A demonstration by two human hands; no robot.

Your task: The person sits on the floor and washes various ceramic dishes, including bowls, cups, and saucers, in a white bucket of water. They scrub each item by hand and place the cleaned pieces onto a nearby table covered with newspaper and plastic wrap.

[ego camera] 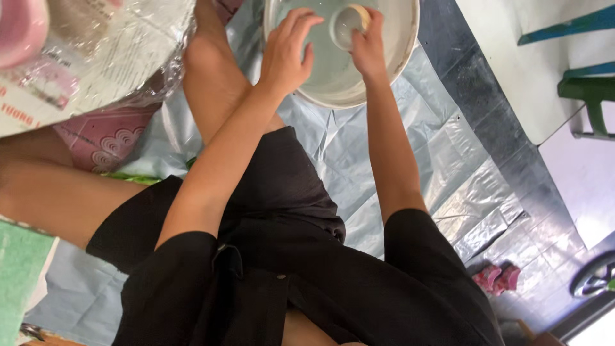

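Cup (346,24): small, pale, held inside the basin (403,45), just above its watery bottom. Right hand (367,45): fingers closed round the cup's rim and side. Left hand (287,54): fingers loosely spread, holding nothing, resting on the basin's near rim. Advice, as a judgement: keep the cup low over the water and steady the basin with the free hand. Sheet (384,160): grey plastic, spread on the floor beneath.
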